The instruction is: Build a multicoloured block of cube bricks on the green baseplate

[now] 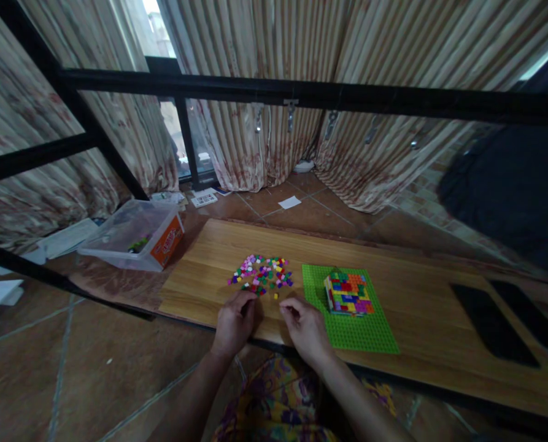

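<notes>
A loose pile of small coloured toy bricks is spread on the wooden table. At the pile's near edge is my left hand, its fingers curled and closed by the nearest bricks; whatever it may hold is too small to make out. My right hand is closed too, thumb and forefinger drawn together, just below a single yellow brick. Anything in that pinch cannot be made out. Right of this hand, a multicoloured block built of bricks stands on a green studded baseplate.
Two dark flat slabs lie at the table's right. Beyond its left end, a clear plastic box with an orange label stands on the floor. A black metal bar crosses before the curtains. Papers lie on the tiles.
</notes>
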`<state>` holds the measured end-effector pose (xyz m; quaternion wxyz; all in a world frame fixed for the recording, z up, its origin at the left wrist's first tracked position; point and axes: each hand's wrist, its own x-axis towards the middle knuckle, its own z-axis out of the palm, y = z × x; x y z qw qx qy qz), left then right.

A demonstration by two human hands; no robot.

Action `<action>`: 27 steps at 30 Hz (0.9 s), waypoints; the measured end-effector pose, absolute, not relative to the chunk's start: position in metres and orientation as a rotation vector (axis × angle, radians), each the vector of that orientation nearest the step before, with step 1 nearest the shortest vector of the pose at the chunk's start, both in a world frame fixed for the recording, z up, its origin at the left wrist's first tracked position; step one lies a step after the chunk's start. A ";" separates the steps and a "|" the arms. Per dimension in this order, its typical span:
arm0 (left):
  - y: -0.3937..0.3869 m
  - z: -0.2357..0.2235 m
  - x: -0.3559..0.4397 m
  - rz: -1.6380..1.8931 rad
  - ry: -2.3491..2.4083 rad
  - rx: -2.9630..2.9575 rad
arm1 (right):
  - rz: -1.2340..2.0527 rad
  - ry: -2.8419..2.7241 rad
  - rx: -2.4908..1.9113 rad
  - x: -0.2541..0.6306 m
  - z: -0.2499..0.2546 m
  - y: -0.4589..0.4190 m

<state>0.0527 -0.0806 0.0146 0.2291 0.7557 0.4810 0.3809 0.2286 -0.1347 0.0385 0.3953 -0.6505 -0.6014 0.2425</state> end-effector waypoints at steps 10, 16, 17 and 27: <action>-0.079 0.012 0.052 1.078 1.306 2.121 | 0.530 -1.553 -1.715 0.230 0.036 -0.120; -0.078 0.012 0.051 1.097 1.291 2.143 | 0.499 -1.528 -1.740 0.234 0.040 -0.110; -0.078 0.012 0.051 1.094 1.291 2.147 | 0.491 -1.525 -1.739 0.236 0.041 -0.108; -0.079 0.012 0.051 1.080 1.288 2.145 | 0.310 -1.609 -1.819 0.241 0.046 -0.073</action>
